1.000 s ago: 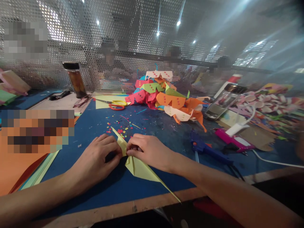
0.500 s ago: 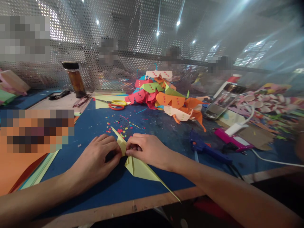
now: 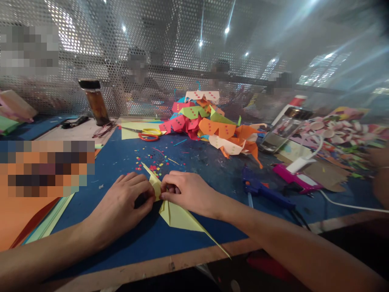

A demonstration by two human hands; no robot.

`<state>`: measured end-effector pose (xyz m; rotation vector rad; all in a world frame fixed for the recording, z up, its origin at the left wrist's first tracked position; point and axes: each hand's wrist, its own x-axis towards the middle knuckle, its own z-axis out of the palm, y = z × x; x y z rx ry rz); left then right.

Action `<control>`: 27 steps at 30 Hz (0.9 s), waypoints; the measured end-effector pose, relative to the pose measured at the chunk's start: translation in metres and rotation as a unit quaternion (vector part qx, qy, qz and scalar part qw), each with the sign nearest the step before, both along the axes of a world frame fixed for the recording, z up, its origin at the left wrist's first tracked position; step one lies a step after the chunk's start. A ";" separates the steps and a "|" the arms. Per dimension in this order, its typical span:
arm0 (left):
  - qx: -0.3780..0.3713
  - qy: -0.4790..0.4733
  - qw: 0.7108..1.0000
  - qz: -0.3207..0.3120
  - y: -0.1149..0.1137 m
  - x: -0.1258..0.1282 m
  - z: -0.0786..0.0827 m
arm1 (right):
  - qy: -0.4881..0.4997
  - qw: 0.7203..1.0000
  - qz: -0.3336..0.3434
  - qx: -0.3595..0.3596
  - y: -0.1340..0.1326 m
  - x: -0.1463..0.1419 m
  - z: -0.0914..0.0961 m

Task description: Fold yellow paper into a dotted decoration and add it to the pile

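A pale yellow folded paper figure [image 3: 179, 217] lies at a slant over the blue table mat [image 3: 127, 247], with a thin pointed end at the top and a long thin tip reaching past the front edge. My left hand [image 3: 129, 205] pinches its narrow middle from the left. From the right, my right hand [image 3: 190, 192] grips the same part, fingers curled and thumb close to the left fingertips. The fold between the fingertips is partly hidden. Tiny coloured paper bits [image 3: 154, 168] are scattered just beyond the hands.
Scissors [image 3: 148, 134] lie on yellow paper behind. Folded paper figures [image 3: 219, 127] are heaped at the back centre. A blue glue gun [image 3: 267, 192], a pink power strip [image 3: 299, 178] and a glass bottle [image 3: 282, 129] stand right. A dark-capped bottle [image 3: 96, 103] and orange paper [image 3: 24, 219] are left.
Both hands keep their hold on the yellow paper with almost no movement. At the right edge, another person's blurred hand shows a little more.
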<state>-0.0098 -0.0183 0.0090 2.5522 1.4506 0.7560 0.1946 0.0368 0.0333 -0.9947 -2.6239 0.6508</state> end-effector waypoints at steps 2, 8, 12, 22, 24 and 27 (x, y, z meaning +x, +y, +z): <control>0.006 0.008 1.000 -0.001 0.000 0.000 0.000 | -0.001 1.000 -0.001 -0.001 0.000 0.000 0.000; 0.028 0.019 0.999 -0.008 -0.001 -0.001 -0.001 | 0.006 1.000 -0.002 -0.001 0.000 -0.001 0.000; 0.084 0.042 0.994 -0.052 -0.004 -0.001 -0.001 | 0.005 1.000 0.001 -0.005 0.000 -0.001 0.000; 0.163 0.101 0.977 -0.092 -0.014 -0.003 0.000 | 0.012 1.000 -0.005 -0.003 0.001 -0.001 -0.002; 0.173 0.096 0.976 -0.094 -0.015 -0.003 -0.002 | 0.016 1.000 -0.009 0.002 0.001 -0.001 -0.003; 0.165 0.087 0.977 -0.102 -0.014 -0.003 -0.003 | 0.015 1.000 -0.011 0.006 0.001 -0.002 -0.003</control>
